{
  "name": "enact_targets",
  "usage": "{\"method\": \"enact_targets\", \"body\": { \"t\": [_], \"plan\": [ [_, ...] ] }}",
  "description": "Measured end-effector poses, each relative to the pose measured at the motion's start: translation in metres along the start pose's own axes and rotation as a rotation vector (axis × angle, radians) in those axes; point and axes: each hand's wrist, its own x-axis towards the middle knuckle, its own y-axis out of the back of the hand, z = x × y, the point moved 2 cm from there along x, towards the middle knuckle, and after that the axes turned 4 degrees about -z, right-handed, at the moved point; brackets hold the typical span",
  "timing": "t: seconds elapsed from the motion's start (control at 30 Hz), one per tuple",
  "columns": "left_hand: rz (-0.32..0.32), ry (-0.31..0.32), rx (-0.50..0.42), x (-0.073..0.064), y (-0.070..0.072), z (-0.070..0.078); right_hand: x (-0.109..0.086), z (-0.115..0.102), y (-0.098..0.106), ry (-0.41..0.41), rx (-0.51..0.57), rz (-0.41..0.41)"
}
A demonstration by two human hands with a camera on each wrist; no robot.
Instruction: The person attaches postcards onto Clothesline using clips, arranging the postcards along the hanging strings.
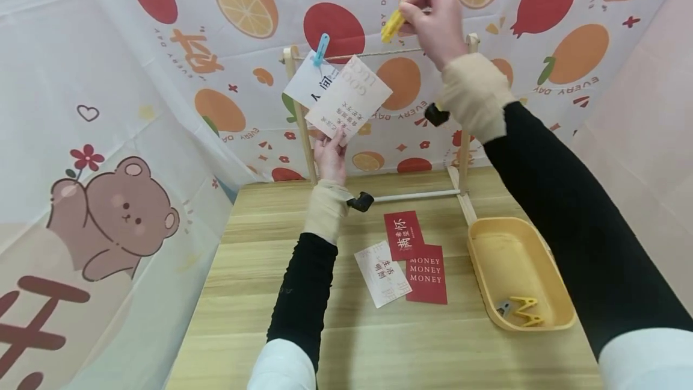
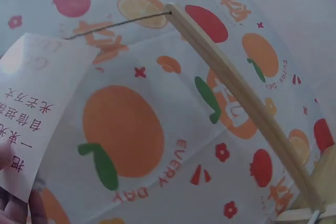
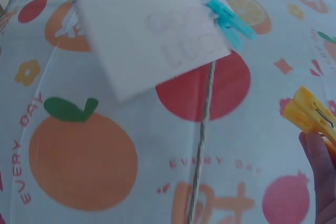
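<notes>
My left hand (image 1: 331, 158) pinches the lower edge of a pale card (image 1: 351, 100) printed with small text, its upper corner up at the rope (image 1: 379, 54). Above and to the right of that rope, my right hand (image 1: 437, 21) holds a yellow clothespin (image 1: 392, 26) between thumb and fingers. Partly behind the held card, another white card (image 1: 307, 82) hangs from the rope by a blue clothespin (image 1: 321, 49). In the right wrist view the yellow clothespin (image 3: 313, 113) is apart from the rope, at the right edge.
A wooden frame (image 1: 301, 119) carries the rope. On the table (image 1: 254, 294) lie two red cards (image 1: 428, 290) and a white card (image 1: 379, 281), partly overlapping. At the right, a yellow basin (image 1: 500, 239) contains yellow clothespins (image 1: 527, 312) and a grey one (image 1: 505, 307).
</notes>
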Motion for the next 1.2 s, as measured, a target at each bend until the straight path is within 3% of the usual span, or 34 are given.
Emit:
{"method": "enact_targets", "body": {
  "t": [0.23, 0.3, 0.43, 0.53, 0.6, 0.7, 0.8, 1.0, 1.2],
  "plan": [
    [0.014, 0.033, -0.029, 0.004, 0.007, -0.02, 0.023, 0.015, -0.044, -0.031, -0.415, -0.085],
    [0.009, 0.026, -0.021, 0.004, 0.007, -0.021, 0.025, 0.019, -0.051, -0.044, -0.471, -0.101],
    [0.005, -0.055, 0.085, 0.004, 0.006, -0.01, 0.028, 0.024, -0.054, -0.049, -0.401, -0.098],
    [-0.058, -0.139, 0.167, 0.005, -0.003, 0.005, 0.03, 0.022, -0.051, -0.035, -0.326, -0.095],
    [-0.116, -0.162, 0.198, 0.006, -0.013, 0.014, 0.032, 0.02, -0.049, -0.028, -0.326, -0.099],
    [-0.155, -0.158, 0.184, 0.011, -0.027, 0.019, 0.035, 0.021, -0.049, -0.041, -0.339, -0.117],
    [-0.122, -0.137, 0.141, 0.014, -0.038, 0.019, 0.037, 0.022, -0.051, -0.067, -0.356, -0.133],
    [-0.023, -0.082, 0.013, 0.016, -0.046, 0.015, 0.039, 0.026, -0.056, -0.104, -0.346, -0.143],
    [-0.035, -0.061, -0.037, 0.02, -0.05, 0.012, 0.04, 0.029, -0.056, -0.123, -0.405, -0.14]
  ]
}}
